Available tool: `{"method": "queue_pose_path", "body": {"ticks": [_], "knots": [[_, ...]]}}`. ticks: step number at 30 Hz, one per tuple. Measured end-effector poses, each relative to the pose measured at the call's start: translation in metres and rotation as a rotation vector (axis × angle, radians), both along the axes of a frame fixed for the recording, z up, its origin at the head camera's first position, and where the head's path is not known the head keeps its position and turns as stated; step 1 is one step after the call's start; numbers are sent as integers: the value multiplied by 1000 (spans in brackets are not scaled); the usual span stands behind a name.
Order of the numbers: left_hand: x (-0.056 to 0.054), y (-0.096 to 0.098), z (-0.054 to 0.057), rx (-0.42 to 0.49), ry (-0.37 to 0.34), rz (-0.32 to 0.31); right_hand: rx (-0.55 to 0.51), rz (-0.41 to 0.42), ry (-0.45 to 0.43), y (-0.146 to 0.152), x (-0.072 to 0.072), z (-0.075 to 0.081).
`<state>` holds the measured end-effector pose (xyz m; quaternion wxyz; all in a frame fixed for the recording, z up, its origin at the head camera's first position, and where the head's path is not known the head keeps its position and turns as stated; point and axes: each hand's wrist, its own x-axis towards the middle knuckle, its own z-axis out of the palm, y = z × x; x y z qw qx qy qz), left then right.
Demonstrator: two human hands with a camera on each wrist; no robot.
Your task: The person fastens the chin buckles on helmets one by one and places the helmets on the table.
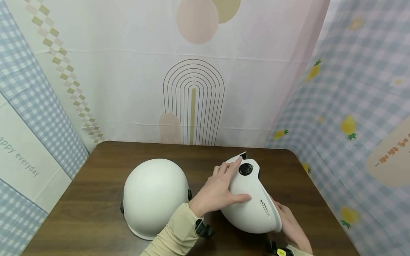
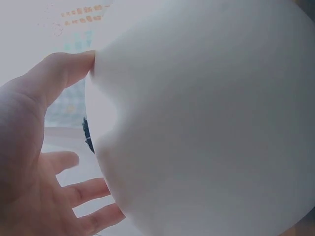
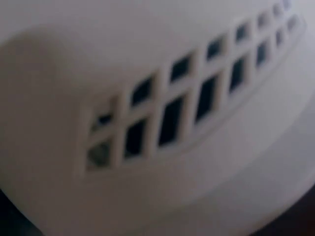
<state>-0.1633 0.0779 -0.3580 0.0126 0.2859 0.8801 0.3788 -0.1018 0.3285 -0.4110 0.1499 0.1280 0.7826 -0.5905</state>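
A white helmet is held tilted on its side at the table's right half. It has a round black knob near its top and rows of vent slots low on the shell. My left hand spans the near-left side, fingers over the upper edge and thumb across the shell; its smooth shell fills the left wrist view. At the right rim, my right hand grips the helmet, fingertips hidden behind it. Only the slotted shell, blurred, shows in the right wrist view.
Left of my left forearm, a second white helmet stands dome up, black fittings at its sides. Both are on a dark brown wooden table. Patterned cloth hangs behind the table and along both sides.
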Motion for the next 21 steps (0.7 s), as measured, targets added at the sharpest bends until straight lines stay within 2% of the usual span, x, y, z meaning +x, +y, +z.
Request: {"method": "queue_pose_path", "body": {"ticks": [8,14,19,21], "knots": [[2,-4,2,-48,14,-19,99,-21,18,1,-3,-7],[2,-5,2,-44,18,-5,135,23,-9,3,-4,-11],[1,-6,1,-48,31,2,163,100,11,5,-6,-15],[1,-6,-1,-53,32,10,176,106,12,5,-8,-17]]}}
